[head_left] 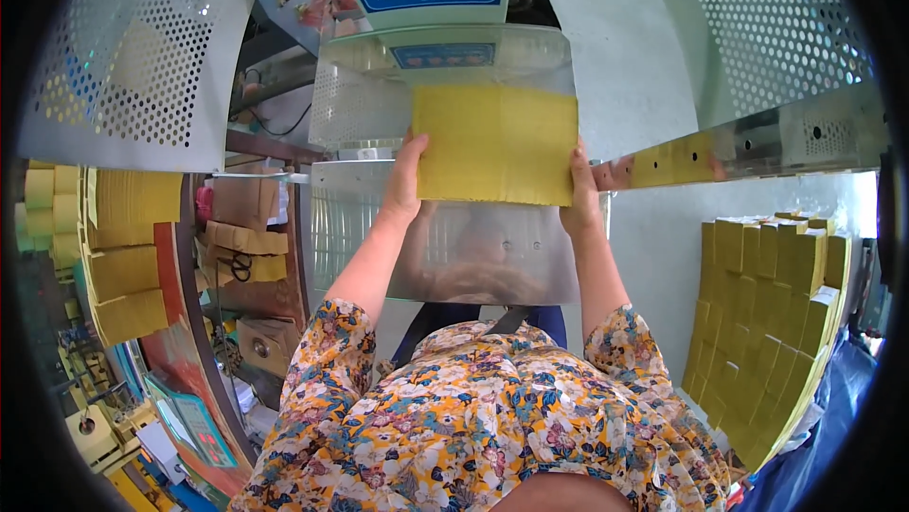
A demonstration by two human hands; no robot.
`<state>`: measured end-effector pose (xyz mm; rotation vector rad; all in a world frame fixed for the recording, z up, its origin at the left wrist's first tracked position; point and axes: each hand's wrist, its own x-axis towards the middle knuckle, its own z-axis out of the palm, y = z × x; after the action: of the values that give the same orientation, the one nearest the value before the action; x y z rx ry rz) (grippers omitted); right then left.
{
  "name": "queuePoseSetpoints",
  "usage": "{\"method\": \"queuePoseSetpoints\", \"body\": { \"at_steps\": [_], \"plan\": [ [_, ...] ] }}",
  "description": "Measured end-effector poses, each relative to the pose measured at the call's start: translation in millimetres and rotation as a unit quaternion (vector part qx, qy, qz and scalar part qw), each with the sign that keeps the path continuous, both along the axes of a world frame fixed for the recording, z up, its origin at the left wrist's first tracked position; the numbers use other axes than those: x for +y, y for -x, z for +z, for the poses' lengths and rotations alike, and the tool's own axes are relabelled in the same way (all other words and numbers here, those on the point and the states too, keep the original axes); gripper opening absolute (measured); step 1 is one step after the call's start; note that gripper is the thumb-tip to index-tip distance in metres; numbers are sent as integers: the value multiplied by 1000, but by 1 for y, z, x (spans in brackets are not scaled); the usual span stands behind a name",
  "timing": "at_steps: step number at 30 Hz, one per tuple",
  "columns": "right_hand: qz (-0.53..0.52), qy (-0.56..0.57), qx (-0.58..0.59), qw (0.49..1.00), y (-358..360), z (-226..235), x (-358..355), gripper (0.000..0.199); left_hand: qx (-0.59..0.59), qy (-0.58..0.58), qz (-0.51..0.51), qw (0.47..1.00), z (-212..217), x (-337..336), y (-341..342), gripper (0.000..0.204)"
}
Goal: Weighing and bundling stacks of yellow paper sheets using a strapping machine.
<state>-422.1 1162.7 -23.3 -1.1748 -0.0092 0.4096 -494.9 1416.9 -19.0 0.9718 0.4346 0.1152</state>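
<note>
Item: yellow paper stack (495, 145), a flat rectangular block held up before the machine (445, 48), broad face toward me, its top edge against the clear cover (445, 67) of the machine's front. I see it pinched between both hands at its lower side edges.

Left hand (405, 181): grip clamped on the stack's left edge, thumb on the front face, fingers behind and hidden.

Right hand (580, 195): grip clamped on the stack's right edge, fingers wrapped round it, palm turned inward.

Below the stack: a shiny metal plate (492, 256) on the machine's front, just beneath the hands. Both forearms rise from a flowered shirt (473, 417) at the lower edge.

Above, to either side: perforated metal guards (133, 58), one left, one right.

Right: a metal rail (757, 143) carrying small yellow bundles, and lower down a large heap of yellow paper bundles (767, 304) stacked in rows against the wall.

Left: more yellow stacks on shelves (123, 256), with brown cardboard boxes (251, 228) beside them.
</note>
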Motion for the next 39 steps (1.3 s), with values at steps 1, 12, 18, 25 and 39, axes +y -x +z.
{"method": "queuePoseSetpoints", "body": {
  "at_steps": [1, 12, 18, 25, 39],
  "plan": [
    [19, 0, -3, 1000, 3, 6, 2, 68, 2, -1, -2, 1000, -2, 1, 2, 50],
    [8, -20, 19, 1000, -1, 3, -3, 74, -23, -18, -18, 999, -1, -7, 8, 41],
    [19, -23, 39, 999, 0, -1, -3, 79, -7, -21, -69, 997, 1, -6, 7, 41],
    [34, -32, 40, 998, 3, 4, -2, 84, -12, -46, -27, 999, 0, -22, 5, 41],
    [2, 61, -35, 998, 6, -22, -1, 83, -5, -82, -6, 997, -1, -21, 11, 49]
  ]
}}
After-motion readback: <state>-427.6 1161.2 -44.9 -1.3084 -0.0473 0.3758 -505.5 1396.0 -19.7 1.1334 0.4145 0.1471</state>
